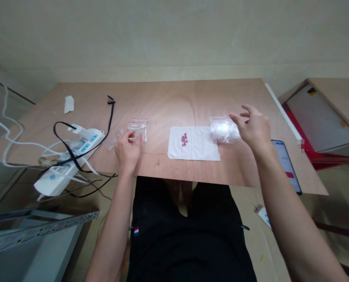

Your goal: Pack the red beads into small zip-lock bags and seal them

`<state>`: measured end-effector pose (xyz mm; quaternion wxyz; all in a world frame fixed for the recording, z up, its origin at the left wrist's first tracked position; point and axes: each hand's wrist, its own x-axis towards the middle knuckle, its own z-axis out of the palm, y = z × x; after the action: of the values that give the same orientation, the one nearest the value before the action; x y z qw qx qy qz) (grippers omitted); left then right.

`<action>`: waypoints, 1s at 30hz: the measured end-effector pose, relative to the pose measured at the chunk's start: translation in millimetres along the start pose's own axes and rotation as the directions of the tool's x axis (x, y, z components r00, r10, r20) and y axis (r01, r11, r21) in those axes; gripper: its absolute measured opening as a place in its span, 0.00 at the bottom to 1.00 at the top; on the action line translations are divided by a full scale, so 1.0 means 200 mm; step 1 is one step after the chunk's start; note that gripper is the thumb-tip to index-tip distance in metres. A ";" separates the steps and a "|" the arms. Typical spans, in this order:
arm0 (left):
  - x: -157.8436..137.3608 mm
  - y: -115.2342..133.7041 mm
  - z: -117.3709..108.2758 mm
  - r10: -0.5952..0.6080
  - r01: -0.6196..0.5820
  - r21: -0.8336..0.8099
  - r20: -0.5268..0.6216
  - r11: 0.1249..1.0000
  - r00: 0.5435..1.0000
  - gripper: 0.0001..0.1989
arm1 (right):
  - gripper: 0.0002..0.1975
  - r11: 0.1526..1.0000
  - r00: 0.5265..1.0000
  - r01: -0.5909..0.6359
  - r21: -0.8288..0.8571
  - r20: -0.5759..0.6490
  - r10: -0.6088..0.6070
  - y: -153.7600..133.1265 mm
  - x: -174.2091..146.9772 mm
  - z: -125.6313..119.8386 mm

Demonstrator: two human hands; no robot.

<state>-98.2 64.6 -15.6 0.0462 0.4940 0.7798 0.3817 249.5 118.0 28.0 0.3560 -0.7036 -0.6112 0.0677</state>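
Observation:
On the left, my left hand (pixel 128 150) rests by small clear zip bags (pixel 138 125) with red seal lines, its fingers loosely bent and the thumb apart from them. Its fingertips overlap the near edge of the bags; whether they touch is hard to tell. My right hand (pixel 253 127) is raised at the right, fingers spread and holding nothing, beside a stack of clear plastic bags (pixel 224 128). Between the hands lies a white tissue (pixel 200 150) bearing a small cluster of red pills or beads (pixel 184 139). The bag stack overlaps the tissue's right edge.
A white power strip (pixel 58 178) with tangled black and white cables lies at the table's left. A torn white paper piece (pixel 69 104) is near the back left. At the right edge lies a phone (pixel 284 164) with its screen lit. A red stool (pixel 309 150) stands beyond.

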 end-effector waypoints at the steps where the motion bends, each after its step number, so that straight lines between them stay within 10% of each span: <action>1: 0.03 -0.03 -0.01 0.000 0.001 0.058 -0.022 0.998 1.000 0.19 | 0.27 0.998 1.000 0.008 -0.067 -0.023 -0.009 0.03 0.01 0.02; 10: 0.15 -0.16 -0.08 -0.006 -0.028 0.329 0.102 0.944 0.995 0.16 | 0.22 0.994 0.995 0.098 -0.049 0.001 -0.098 0.00 -0.13 0.04; 16: -0.03 0.00 -0.15 0.208 -0.202 0.074 -0.088 0.976 0.974 0.17 | 0.14 0.962 0.994 0.093 0.256 0.032 -0.105 -0.27 -0.29 -0.03; 26: -0.43 0.38 -0.10 0.555 -0.582 -0.224 -0.176 0.781 0.813 0.15 | 0.17 0.541 0.831 -0.344 0.767 0.517 -0.204 -0.61 -0.49 0.07; 30: -0.46 0.35 -0.11 0.515 -0.509 -0.379 -0.094 0.773 0.852 0.23 | 0.12 0.446 0.798 -0.472 0.760 0.584 -0.151 -0.57 -0.50 0.04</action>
<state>-9.7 -5.3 16.4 0.0440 0.6708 0.5234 0.5236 129.0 30.6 54.9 0.4553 -0.4168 -0.4872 0.6177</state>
